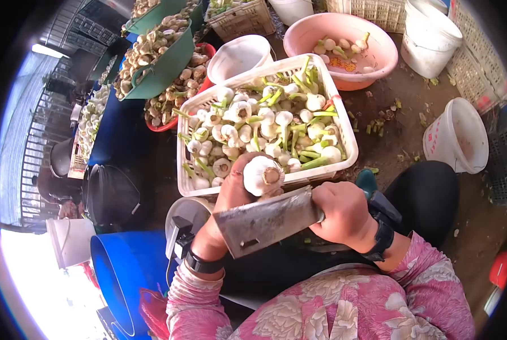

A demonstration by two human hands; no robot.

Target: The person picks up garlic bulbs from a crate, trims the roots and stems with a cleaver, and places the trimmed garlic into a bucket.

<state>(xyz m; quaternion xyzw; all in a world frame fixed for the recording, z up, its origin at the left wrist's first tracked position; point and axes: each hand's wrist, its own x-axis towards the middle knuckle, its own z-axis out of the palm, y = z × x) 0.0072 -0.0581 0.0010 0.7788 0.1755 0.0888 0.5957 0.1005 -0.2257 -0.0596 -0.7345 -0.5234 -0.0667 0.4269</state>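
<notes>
A: Left hand first. Fingers?

B: Curling shut around a garlic bulb, gripping it from the left and below. The cut root end is facing the camera, and the bulb is sitting just above the near rim of the white basket.

A: Right hand?

B: Fist closing tight on the handle of a cleaver. The blade is pointing left across the lap, with its top edge passing just under the bulb; can't tell if it's touching.

A: Pose?

B: Both forearms are coming up from the bottom of the view, wrists meeting near the middle. Each wrist is wearing a dark band. Sleeves are pink and floral.

A: Textures?

B: The bulb is looking white, papery and round. The blade is a broad rectangle of dull grey metal, worn and stained. The basket is white plastic lattice, holding trimmed white garlic with green stalks.

A: Surroundings?

B: A pink basin with a few bulbs is sitting behind the basket. White buckets are standing to the right on the dirt floor, and green tubs of brownish untrimmed garlic are sitting up left. A blue barrel is standing lower left.
</notes>
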